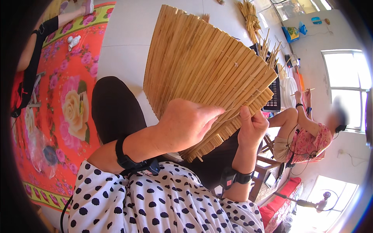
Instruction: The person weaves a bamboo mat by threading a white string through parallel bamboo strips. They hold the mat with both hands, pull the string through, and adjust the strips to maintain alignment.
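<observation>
A large mat of tan reed sticks (202,58), bound side by side with thin thread, lies tilted across my lap and fans out away from me. Over its near part, my left hand (188,120) is closed, thumb and forefinger pinching a fine thread (233,110). That thread curves across the sticks toward my right thumb. My right hand (252,126) is closed at the mat's right edge, thumb up and fingers curled around the stick ends. Its fingertips are partly hidden, so whether it pinches thread too does not show. Along the near edge, cut stick ends form a stepped row.
A red floral cloth (77,97) covers the left floor, with another person's leg (29,58) beside it. Beyond the mat stand reed bundles (250,19), a black crate (275,95) and a white bucket (288,91). A seated person (307,136) handles a stick at right.
</observation>
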Available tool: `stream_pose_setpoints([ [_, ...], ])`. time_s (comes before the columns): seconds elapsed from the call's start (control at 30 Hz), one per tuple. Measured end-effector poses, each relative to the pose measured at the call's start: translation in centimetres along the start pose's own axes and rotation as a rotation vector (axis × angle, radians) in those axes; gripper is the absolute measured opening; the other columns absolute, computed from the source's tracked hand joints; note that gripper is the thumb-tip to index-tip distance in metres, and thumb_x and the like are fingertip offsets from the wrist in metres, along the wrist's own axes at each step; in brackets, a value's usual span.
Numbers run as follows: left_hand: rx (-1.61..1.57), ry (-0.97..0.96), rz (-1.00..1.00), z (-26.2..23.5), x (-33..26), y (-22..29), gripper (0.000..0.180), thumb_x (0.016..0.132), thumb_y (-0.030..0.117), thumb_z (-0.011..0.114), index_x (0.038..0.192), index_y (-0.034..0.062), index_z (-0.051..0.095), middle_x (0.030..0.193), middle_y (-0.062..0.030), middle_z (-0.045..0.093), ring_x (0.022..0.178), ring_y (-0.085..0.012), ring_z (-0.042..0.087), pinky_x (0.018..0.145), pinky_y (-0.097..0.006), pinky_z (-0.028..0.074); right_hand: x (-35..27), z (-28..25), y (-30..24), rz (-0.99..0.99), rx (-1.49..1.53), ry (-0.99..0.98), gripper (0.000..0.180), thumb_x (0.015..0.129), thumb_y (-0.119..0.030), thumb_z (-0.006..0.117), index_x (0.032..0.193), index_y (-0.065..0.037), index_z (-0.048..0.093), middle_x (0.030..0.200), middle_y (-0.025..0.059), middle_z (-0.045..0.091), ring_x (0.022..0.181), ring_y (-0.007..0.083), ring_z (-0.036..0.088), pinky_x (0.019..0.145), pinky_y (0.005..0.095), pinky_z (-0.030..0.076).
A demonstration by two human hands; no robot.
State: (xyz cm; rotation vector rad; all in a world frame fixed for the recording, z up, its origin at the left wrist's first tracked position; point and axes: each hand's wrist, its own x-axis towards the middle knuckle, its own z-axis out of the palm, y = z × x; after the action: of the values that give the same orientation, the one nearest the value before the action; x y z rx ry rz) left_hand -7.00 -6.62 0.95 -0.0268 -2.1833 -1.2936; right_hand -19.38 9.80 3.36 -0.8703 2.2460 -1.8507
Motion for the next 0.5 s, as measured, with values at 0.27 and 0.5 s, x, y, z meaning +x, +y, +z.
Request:
stream_pose_setpoints([
  [0.27,0.044,-0.047,-0.009,-0.45,0.52,0.22,0.022,0.079,0.008,0.068,0.101,0.0047,0.069,0.068,-0.0113,0.066,0.061,-0.0278,0.066,0.054,-0.039,0.051,0.11,0.13,-0.28,-0.011,-0.062,-0.011,0.021,0.092,-0.009,0.071,0.105,0.006,0.070,0.089,0.0017,0.069,0.078,0.0052,0.058,0.070,0.0204,0.046],
  [0.5,0.073,-0.055,0.002,-0.66,0.59,0.34,0.021,0.078,0.008,0.069,0.100,0.0054,0.069,0.068,-0.0117,0.066,0.061,-0.0283,0.067,0.053,-0.038,0.052,0.04,0.49,-0.69,-0.006,-0.037,-0.014,0.020,0.091,-0.009,0.071,0.105,0.005,0.070,0.087,-0.0002,0.067,0.077,0.0041,0.056,0.068,0.0198,0.045],
])
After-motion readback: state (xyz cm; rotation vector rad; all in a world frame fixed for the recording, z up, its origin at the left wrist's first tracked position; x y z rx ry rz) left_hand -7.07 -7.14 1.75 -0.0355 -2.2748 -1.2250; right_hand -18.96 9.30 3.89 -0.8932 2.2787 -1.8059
